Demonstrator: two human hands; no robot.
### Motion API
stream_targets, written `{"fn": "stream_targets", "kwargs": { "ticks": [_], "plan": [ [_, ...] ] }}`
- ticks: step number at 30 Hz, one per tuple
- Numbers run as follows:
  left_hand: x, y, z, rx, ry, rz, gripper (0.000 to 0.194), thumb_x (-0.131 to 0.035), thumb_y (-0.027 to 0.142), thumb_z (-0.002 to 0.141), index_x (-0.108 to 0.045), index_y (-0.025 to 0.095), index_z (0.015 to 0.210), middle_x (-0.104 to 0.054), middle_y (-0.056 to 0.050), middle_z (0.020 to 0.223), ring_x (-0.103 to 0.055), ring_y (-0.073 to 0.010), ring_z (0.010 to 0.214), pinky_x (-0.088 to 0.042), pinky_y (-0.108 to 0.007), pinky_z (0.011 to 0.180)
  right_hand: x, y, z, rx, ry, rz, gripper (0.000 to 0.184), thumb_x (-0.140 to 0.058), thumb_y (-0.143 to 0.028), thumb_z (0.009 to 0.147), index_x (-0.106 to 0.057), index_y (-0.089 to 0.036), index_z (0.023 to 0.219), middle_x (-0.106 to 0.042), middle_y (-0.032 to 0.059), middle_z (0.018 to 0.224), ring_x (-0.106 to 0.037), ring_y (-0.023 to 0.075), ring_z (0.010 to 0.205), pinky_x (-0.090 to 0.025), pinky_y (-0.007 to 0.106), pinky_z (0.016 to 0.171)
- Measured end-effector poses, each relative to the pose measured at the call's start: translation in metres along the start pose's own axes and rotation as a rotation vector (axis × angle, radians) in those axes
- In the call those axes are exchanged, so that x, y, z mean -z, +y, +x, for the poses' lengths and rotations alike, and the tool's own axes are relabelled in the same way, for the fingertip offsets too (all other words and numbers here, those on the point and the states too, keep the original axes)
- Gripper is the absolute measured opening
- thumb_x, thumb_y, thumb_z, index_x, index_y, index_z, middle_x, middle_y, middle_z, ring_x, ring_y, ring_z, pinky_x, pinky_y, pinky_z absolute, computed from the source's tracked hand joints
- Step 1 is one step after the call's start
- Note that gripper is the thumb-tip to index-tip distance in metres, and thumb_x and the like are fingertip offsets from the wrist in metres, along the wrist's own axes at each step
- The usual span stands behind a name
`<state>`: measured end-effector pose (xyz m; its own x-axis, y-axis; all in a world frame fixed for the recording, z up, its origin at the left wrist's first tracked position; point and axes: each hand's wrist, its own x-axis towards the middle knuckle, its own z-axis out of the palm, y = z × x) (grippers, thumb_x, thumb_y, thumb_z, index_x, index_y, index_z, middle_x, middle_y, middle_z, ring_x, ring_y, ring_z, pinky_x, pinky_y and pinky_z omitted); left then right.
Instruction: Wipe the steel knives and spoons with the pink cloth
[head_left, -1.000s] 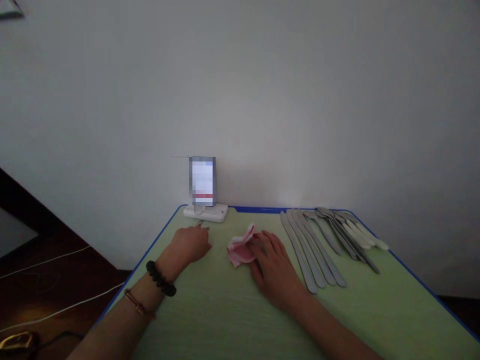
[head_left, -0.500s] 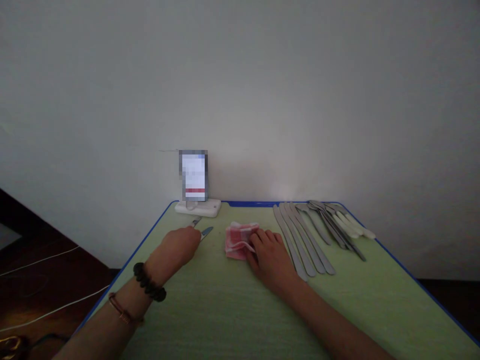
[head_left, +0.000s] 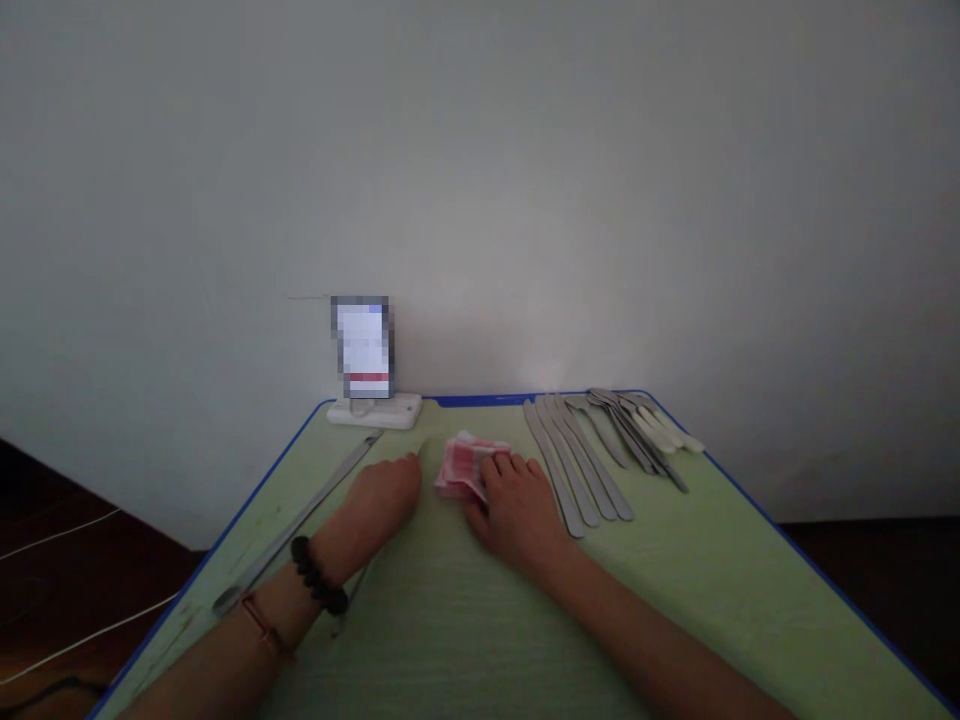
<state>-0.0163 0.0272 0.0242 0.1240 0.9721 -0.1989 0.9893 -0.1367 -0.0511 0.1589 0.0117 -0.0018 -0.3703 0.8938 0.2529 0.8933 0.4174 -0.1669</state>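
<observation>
My left hand (head_left: 382, 495) is closed around a table knife. The knife's blurred blade (head_left: 425, 447) points away past my fingers, and part of its thin handle shows under my wrist. My right hand (head_left: 517, 505) grips a folded pink and white checked cloth (head_left: 461, 465) on the table, fingers curled over its right side. Left of my left hand lies another long knife (head_left: 315, 500), slanting toward the near left edge and partly behind my forearm. Several table knives (head_left: 577, 465) lie side by side just right of my right hand.
A phone (head_left: 365, 345) with a blurred screen stands on a white base (head_left: 375, 411) by the wall. Spoons and other metal cutlery (head_left: 630, 430) are piled at the back right, beside white-handled pieces (head_left: 664, 430). The green table (head_left: 465, 620) has a blue edge.
My left hand has moved right, toward the cloth, with the knife in it. The knife on the left is now more exposed. The whole view has shifted slightly.
</observation>
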Motion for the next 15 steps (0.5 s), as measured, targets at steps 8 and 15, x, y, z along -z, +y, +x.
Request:
{"fn": "stream_targets", "kwargs": {
  "ticks": [8, 15],
  "plan": [
    [0.013, 0.012, -0.024, -0.009, -0.052, 0.083, 0.037, -0.039, 0.019, 0.088, -0.056, 0.004, 0.118, -0.071, -0.024, 0.092, -0.071, -0.0355, 0.085, -0.054, -0.047, 0.072, -0.003, 0.005, 0.007, -0.061, 0.008, -0.068, 0.024, -0.044, -0.021, 0.087, -0.062, -0.011, 0.098, -0.068, 0.0186, 0.092, -0.063, 0.0318, 0.090, -0.044, 0.044, 0.076],
    [0.007, 0.011, -0.030, -0.067, -0.141, 0.100, 0.036, -0.039, 0.005, 0.079, -0.060, 0.004, 0.108, -0.071, -0.026, 0.092, -0.070, -0.0353, 0.087, -0.054, -0.045, 0.071, -0.003, 0.013, 0.007, -0.072, 0.048, 0.037, 0.025, -0.039, -0.020, 0.089, -0.062, -0.012, 0.096, -0.069, 0.0183, 0.089, -0.064, 0.0306, 0.085, -0.044, 0.041, 0.075]
  ]
}}
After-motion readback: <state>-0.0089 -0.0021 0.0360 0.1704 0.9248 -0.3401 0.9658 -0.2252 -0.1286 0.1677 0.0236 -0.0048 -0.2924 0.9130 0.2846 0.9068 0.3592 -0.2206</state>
